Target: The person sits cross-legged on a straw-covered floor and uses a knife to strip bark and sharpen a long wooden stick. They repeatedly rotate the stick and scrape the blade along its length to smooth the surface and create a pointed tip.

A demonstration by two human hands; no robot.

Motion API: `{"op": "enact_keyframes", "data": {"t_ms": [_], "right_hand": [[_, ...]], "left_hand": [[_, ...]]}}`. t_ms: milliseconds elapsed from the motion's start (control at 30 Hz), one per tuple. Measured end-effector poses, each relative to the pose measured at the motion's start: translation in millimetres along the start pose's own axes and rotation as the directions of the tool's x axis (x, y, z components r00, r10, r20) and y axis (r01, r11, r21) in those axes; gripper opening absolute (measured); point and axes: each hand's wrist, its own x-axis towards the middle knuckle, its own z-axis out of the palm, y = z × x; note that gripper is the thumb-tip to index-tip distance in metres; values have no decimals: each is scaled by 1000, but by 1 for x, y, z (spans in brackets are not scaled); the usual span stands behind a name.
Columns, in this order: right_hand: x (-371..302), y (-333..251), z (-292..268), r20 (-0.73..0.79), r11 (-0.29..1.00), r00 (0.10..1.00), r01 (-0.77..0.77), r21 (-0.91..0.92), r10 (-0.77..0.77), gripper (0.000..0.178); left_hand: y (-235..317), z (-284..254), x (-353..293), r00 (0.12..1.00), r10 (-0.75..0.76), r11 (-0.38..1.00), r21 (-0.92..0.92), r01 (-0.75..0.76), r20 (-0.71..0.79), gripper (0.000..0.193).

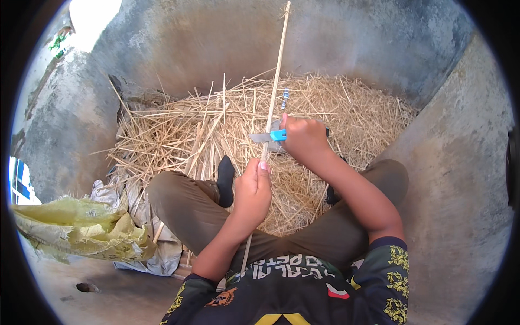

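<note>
My left hand is wrapped round a long, thin pale stick, thumb on top. The stick slants from my lap up toward the far wall. In my right hand is a blue utility knife, gripped in a fist. Its metal blade points left and lies across the stick, just above my left hand. Whether the blade cuts in or only touches cannot be made out. My right fingers hide most of the knife's handle.
Straw and thin shavings heap up before my crossed legs. Concrete walls enclose the space at the back and right. A torn yellow woven sack lies at the left, beside crumpled pale sheeting.
</note>
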Motion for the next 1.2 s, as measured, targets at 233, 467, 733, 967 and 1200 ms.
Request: {"op": "enact_keyframes", "data": {"t_ms": [233, 467, 733, 967, 1200], "right_hand": [[43, 81, -28, 212, 841, 820, -480, -251, 532, 21], [50, 100, -52, 296, 824, 776, -471, -314, 556, 18], [-28, 19, -18, 515, 980, 836, -124, -157, 188, 42], [-36, 15, -6, 511, 982, 842, -115, -149, 176, 39], [-8, 31, -3, 549, 955, 785, -191, -227, 287, 31]], "left_hand": [[18, 15, -26, 990, -14, 996, 86, 2, 143, 26], [13, 23, -21, 981, 34, 998, 54, -45, 192, 22], [-6, 26, -5, 993, 76, 810, 574, -116, 94, 19], [-19, 27, -2, 981, 147, 728, 658, -193, 126, 18], [-13, 22, 1, 982, 160, 741, 645, -186, 99, 18]]}}
